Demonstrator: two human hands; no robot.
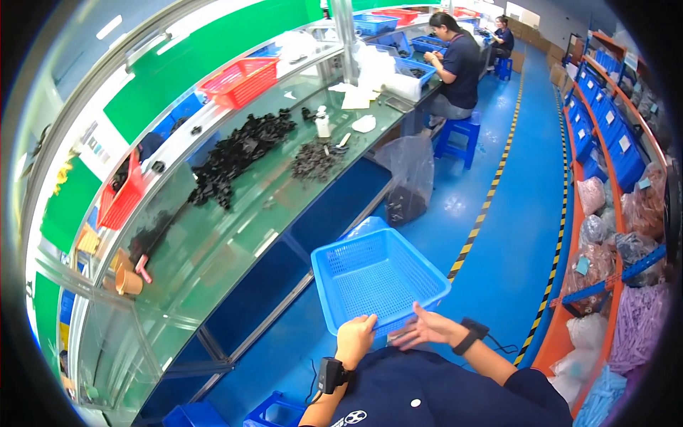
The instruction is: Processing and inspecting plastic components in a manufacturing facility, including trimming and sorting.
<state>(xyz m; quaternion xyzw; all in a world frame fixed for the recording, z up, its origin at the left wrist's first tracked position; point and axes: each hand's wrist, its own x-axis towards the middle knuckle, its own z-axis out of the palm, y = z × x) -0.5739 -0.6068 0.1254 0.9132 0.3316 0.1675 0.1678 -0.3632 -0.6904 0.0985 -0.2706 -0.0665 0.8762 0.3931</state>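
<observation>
Pinching the blue basket [380,274], the left hand [356,340] holds it ahead, the right hand [427,329] spread just alongside.

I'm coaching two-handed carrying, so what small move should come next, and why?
I'd probably close the right hand on the near side of the blue basket: that hand is open there, while only the left hand appears to grip.
</observation>
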